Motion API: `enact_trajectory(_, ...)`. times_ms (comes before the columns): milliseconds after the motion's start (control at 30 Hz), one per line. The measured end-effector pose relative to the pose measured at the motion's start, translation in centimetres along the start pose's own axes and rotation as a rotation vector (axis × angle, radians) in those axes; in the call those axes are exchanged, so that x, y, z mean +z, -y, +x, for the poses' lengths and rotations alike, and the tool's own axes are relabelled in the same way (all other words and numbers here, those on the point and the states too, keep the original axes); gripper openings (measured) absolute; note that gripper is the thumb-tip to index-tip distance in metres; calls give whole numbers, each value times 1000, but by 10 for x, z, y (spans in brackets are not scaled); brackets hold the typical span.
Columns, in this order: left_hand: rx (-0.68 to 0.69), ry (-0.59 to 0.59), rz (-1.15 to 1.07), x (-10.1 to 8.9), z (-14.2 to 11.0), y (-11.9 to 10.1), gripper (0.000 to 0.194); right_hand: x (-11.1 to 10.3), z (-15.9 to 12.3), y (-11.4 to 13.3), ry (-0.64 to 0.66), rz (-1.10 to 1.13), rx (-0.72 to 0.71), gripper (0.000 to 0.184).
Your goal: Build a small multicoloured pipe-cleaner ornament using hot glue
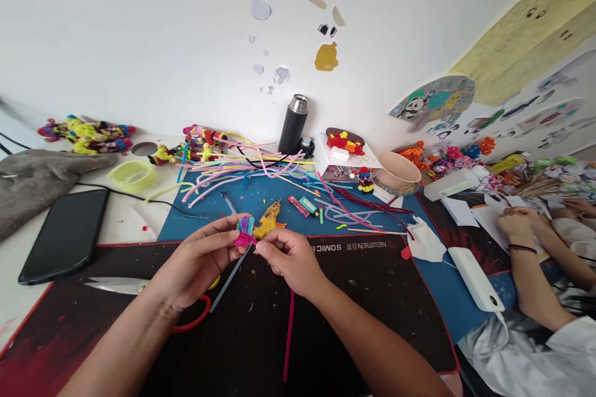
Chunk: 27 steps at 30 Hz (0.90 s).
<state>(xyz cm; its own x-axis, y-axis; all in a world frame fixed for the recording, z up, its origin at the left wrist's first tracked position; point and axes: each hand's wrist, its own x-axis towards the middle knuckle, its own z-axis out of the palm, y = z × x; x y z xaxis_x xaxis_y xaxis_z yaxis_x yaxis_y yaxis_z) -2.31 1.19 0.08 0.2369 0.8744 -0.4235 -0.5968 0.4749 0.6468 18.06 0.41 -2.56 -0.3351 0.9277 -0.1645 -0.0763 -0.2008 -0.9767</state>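
My left hand (200,255) is closed on a small pipe-cleaner figure (244,231) in purple, light blue and magenta. With thumb and forefinger, my right hand (294,258) pinches a magenta pipe cleaner at the figure's lower edge. The magenta pipe cleaner's tail (289,335) appears below my right hand, hanging toward me. Just beyond my fingers lies a yellow hot glue gun (267,221) with a stained tip. Scissors (118,285) with red handles lie partly hidden under my left wrist. A thin grey-blue stick (230,282) slants across the black mat (354,335).
Loose pipe cleaners (242,173) spread behind the mat. A black thermos (293,125), white box (347,167) and bowl (397,173) stand near the wall. A phone (65,232) lies left. To the right are a white power bank (475,279) and another person's arms (531,260).
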Motion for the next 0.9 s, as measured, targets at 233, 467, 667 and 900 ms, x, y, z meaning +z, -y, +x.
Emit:
enact_trajectory(233, -96, 63, -72, -6, 1, 2, 35, 5, 1, -5, 18, 100, 17, 44)
enact_trajectory(467, -100, 73, -131, -4, 1, 4, 32, 13, 4, 0, 29, 293, 69, 48)
enact_trajectory(667, -98, 32, -144, -3, 2, 9, 36, 11, 3, 5, 41, 322, 110, 52)
enact_trajectory(900, -21, 83, -109, -1, 4, 16, 40, 8, 4, 7, 92, 349, 183, 53)
